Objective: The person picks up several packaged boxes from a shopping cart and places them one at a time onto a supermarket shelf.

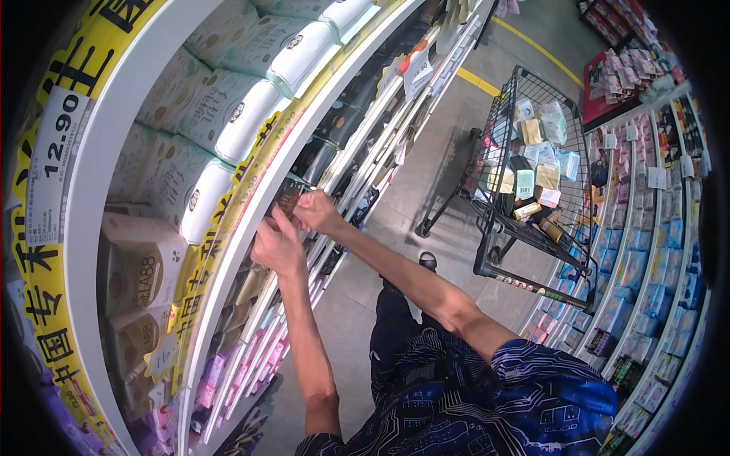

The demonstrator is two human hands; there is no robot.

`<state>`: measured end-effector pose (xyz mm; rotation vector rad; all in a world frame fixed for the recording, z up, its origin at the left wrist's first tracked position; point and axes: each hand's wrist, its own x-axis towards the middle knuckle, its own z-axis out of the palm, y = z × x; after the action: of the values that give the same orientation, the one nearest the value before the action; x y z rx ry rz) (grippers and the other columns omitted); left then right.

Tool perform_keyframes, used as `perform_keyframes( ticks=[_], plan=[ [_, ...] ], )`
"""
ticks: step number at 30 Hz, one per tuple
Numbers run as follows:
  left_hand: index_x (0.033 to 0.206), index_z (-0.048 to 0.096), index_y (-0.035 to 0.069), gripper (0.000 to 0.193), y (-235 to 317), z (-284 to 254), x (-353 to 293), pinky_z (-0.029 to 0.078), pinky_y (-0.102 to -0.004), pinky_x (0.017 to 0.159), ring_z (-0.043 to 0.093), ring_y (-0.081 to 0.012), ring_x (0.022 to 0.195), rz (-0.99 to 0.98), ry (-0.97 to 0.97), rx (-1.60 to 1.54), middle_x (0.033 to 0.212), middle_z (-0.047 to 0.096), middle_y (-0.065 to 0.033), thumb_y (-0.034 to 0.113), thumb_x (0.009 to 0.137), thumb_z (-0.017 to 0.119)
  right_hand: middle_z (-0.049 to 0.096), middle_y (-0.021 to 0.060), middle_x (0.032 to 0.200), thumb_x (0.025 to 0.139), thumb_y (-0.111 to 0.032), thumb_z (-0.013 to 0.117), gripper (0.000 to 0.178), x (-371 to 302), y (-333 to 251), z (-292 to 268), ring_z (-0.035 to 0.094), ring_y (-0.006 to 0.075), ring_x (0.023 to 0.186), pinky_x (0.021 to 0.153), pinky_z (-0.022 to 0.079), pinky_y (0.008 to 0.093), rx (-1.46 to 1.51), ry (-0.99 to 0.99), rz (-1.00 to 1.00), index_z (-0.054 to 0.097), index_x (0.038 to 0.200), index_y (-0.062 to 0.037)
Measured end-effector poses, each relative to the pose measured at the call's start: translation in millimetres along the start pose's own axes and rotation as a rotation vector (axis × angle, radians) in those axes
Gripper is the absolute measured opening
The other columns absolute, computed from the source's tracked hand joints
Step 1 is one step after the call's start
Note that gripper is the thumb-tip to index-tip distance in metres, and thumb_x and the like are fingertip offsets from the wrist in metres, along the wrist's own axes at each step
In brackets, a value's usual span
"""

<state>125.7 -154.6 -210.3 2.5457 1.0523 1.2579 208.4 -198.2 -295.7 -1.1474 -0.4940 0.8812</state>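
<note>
Both my hands are at the front of a shelf below the white-edged upper shelf. Between them is a small dark brown package [287,197] with a reddish-brown face. My left hand [277,247] is closed on its near side, thumb pointing up along it. Fingers curled, my right hand [315,212] grips its right side. The upper shelf's edge hides part of the package, so its full shape does not show. Dark shiny packs [310,162] lie on the shelf just beyond my hands.
White-and-green tissue packs [186,178] and beige packs [141,266] fill the upper shelf, behind its white edge [262,178]. On the aisle floor to the right stands a black wire shopping cart [508,220] holding several packages. Stocked shelves [635,258] line the far right.
</note>
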Motion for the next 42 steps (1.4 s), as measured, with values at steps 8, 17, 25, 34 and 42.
perform_keyframes(
  ticks=[8,17,25,34,42],
  plan=[
    [0.098,0.064,0.0,0.022,-12.2,13.0,-8.9,0.046,-0.0393,0.047,0.059,-0.0263,0.045,0.027,0.024,0.0,0.056,0.06,-0.0064,0.016,0.085,0.072,0.063,0.0042,0.061,0.092,-0.02,0.061,0.027,-14.6,5.2,-2.8,0.056,0.0077,0.05,0.045,0.043,0.021,0.003,0.042,0.108,0.064,0.074,-0.0001],
    [0.117,0.06,0.002,0.036,-1.5,9.3,-14.3,0.044,-0.0396,0.047,0.059,-0.0259,0.045,-0.045,-0.067,0.015,0.055,0.058,-0.0056,0.019,0.087,0.069,0.066,0.0061,0.065,0.087,-0.014,0.063,0.017,-25.3,6.2,-15.4,0.058,0.0084,0.052,0.047,0.045,0.022,0.038,0.033,0.136,0.067,0.08,0.0016],
    [0.127,0.054,0.002,0.047,-0.2,1.3,-16.9,0.045,-0.0362,0.047,0.059,-0.0236,0.047,-0.035,-0.085,-0.018,0.057,0.059,-0.006,0.017,0.086,0.071,0.067,0.0063,0.067,0.088,-0.022,0.068,0.025,-28.1,0.3,-22.6,0.059,0.0088,0.052,0.048,0.047,0.0208,-0.021,0.043,0.133,0.068,0.086,0.0025],
    [0.123,0.056,0.0,0.044,-3.2,-13.7,-17.3,0.046,-0.038,0.05,0.061,-0.0267,0.049,-0.062,-0.113,0.032,0.057,0.06,-0.008,0.02,0.086,0.07,0.069,0.0091,0.068,0.088,-0.025,0.068,0.028,-14.1,-3.0,-19.8,0.062,0.0105,0.053,0.048,0.05,0.0233,-0.147,0.048,0.142,0.068,0.083,0.0027],
    [0.115,0.06,-0.001,0.039,-15.7,-29.8,-8.2,0.049,-0.0446,0.059,0.065,-0.0342,0.06,-0.119,-0.328,0.105,0.069,0.068,-0.0128,0.023,0.086,0.07,0.069,0.0097,0.067,0.087,-0.021,0.066,0.027,-7.0,-0.7,-16.4,0.062,0.01,0.054,0.048,0.05,0.0243,-0.072,0.036,0.141,0.066,0.076,0.003]
  ],
)
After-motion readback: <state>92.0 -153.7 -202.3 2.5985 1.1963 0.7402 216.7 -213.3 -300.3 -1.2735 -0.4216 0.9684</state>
